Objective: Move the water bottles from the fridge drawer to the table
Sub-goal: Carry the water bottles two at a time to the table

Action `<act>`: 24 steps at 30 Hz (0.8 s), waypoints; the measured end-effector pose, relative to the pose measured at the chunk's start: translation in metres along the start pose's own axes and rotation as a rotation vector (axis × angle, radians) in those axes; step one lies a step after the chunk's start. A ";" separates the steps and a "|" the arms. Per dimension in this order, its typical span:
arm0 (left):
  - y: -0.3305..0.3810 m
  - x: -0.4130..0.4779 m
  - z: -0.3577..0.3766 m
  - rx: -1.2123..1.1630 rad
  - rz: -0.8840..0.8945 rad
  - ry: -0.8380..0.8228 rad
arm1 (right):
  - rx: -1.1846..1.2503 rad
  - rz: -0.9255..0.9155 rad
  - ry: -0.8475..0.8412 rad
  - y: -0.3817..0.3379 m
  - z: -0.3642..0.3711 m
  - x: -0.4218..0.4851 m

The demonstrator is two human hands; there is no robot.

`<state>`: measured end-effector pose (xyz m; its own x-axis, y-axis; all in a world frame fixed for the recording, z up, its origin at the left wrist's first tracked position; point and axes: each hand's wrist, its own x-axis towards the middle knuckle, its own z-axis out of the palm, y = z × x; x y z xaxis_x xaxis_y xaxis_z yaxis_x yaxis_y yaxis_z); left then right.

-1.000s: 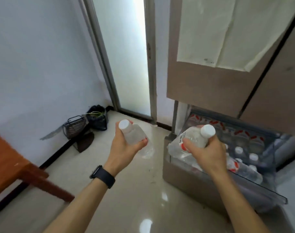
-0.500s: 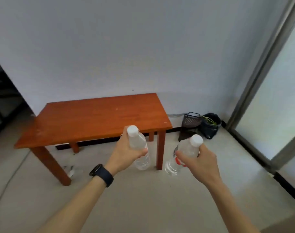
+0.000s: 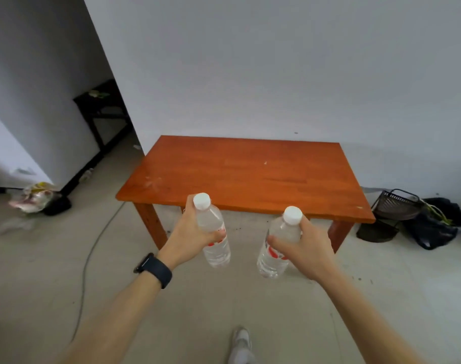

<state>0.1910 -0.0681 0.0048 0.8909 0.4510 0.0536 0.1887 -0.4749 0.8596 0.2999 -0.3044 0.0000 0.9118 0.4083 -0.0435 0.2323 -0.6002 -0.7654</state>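
I've turned to face the table (image 3: 250,174) squarely (fridge drawer now out of view). My left hand (image 3: 190,237) grips the left bottle (image 3: 217,252), my right hand (image 3: 308,248) the right bottle (image 3: 272,261), both roughly upright, short of its near edge; I'd set them down next.

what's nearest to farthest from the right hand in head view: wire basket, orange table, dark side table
1. orange table, just ahead of the right hand
2. wire basket, floor, right
3. dark side table, far back left
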 end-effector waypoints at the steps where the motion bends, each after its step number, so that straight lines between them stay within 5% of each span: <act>1: -0.009 0.016 -0.004 -0.003 -0.014 -0.001 | -0.003 -0.008 -0.010 -0.001 0.010 0.019; 24: -0.201 0.389 -0.110 0.091 -0.308 -0.081 | 0.006 0.125 -0.149 -0.070 0.217 0.410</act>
<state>0.4539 0.2855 -0.0908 0.8157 0.5238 -0.2453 0.4870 -0.3930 0.7800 0.5840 0.0543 -0.1029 0.8732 0.4282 -0.2327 0.1177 -0.6487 -0.7519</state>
